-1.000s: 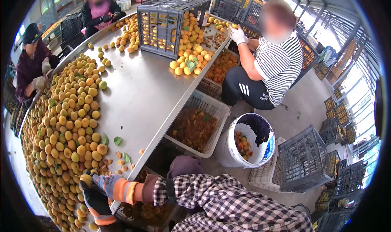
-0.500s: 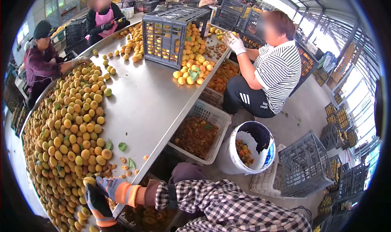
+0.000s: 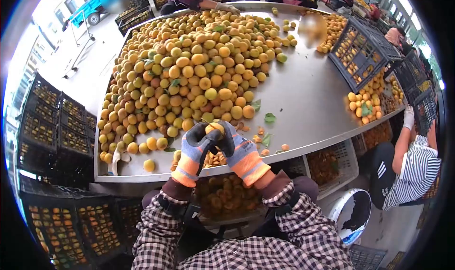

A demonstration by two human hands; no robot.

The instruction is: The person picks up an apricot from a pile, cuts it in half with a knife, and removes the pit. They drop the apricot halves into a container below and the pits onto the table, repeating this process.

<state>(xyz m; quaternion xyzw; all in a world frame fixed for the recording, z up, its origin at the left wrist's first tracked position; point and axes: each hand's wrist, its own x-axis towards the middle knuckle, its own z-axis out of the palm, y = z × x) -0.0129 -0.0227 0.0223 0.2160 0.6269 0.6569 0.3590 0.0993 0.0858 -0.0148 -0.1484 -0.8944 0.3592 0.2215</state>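
Note:
My left hand (image 3: 196, 144) and my right hand (image 3: 239, 151) meet at the near edge of the metal table, both in grey-and-orange work gloves with dark fingers. Pinched between their fingertips is a yellow-orange apricot (image 3: 214, 127). Whether it is split cannot be made out, as the fingers partly cover it. Just beyond the hands spreads a large heap of apricots (image 3: 189, 76). Small orange-brown pieces (image 3: 214, 160) lie under the hands on the table edge. Below the edge, between my forearms, a container holds darker, opened-looking apricots (image 3: 225, 194).
A dark plastic crate (image 3: 362, 52) lies tipped on the table (image 3: 303, 99) with apricots spilling out. Stacked crates (image 3: 54, 123) stand at left. A white bucket (image 3: 351, 213) and a light basket (image 3: 348, 163) are at right, near a co-worker in stripes (image 3: 417, 170). Others sit across the table.
My view has swung left and down, so the hands and heap now sit mid-frame. The apricot is still held at the fingertips. The striped co-worker's hand is now lower, near the table edge.

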